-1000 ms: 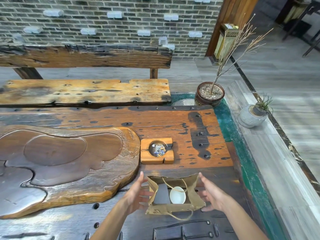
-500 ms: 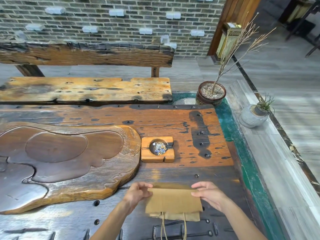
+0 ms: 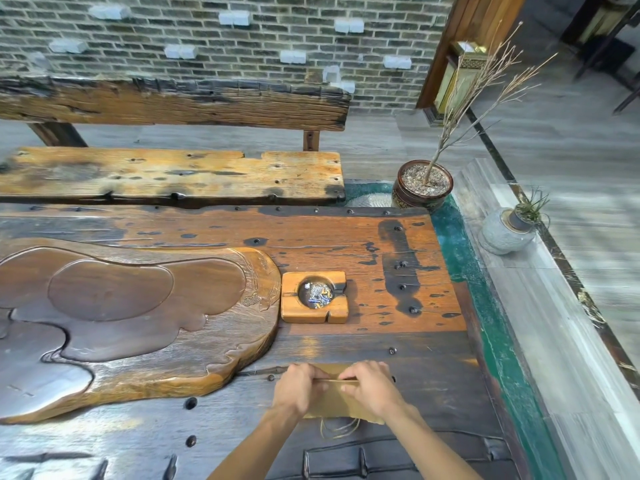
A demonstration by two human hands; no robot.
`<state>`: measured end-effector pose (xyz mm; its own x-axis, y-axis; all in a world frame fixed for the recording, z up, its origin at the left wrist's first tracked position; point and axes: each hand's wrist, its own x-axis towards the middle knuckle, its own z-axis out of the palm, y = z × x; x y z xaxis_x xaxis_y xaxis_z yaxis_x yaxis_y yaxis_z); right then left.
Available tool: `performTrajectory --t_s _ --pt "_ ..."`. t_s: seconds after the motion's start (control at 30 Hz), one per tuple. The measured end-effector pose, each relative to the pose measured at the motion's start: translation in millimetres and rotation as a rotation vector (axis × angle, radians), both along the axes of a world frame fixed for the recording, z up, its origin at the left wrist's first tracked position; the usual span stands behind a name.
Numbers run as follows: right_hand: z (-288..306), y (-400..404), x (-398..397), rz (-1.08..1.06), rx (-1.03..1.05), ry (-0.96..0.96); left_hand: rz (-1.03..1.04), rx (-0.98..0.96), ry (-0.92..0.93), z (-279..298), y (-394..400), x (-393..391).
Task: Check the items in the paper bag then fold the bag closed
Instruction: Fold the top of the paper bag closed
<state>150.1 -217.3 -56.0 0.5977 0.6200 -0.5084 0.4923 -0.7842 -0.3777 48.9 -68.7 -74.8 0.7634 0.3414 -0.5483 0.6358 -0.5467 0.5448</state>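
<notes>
The brown paper bag (image 3: 333,400) lies on the dark wooden table (image 3: 433,386) near its front edge, its top folded over toward me. Its twine handles (image 3: 341,429) hang out below the near edge. My left hand (image 3: 299,388) and my right hand (image 3: 372,386) sit side by side on top of the bag, fingers curled over the fold line at its far edge. Whatever is inside the bag is hidden by the folded paper and by my hands.
A square wooden ashtray (image 3: 314,297) with butts sits just beyond the bag. A large carved wooden tea tray (image 3: 121,323) fills the left of the table. Behind the table stands a wooden bench (image 3: 173,174). A potted twig (image 3: 422,185) and a small stone pot (image 3: 505,232) are to the right.
The bag stood open between my hands, showing a white cup and a grey item. Its top has come down flat, and both hands have moved inward onto the fold.
</notes>
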Motion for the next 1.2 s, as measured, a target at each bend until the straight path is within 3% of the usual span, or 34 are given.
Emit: performTrajectory --t_s 0.2,0.47,0.7,0.87,1.0,1.2 --pt "-0.2 -18.9 12.6 -0.064 0.014 -0.004 0.038 0.079 -0.032 -11.4 5.0 -7.7" --pt "-4.7 -51.3 29.2 -0.233 0.043 0.127 0.192 -0.073 -0.007 -12.8 14.7 -18.5" --pt "-7.4 -61.7 25.9 -0.301 0.103 0.228 0.374 -0.325 -0.117 -24.6 13.4 -28.3" --pt "-19.5 -72.8 30.8 -0.355 0.143 0.214 0.475 -0.322 -0.117 -40.7 7.4 -40.4" --pt "-15.6 -70.7 34.9 -0.394 0.158 0.155 0.569 -0.34 -0.193 -27.7 6.7 -31.3" --pt "35.8 -54.6 49.9 -0.485 0.367 0.085 0.59 -0.351 -0.387 23.9 25.1 -16.4"
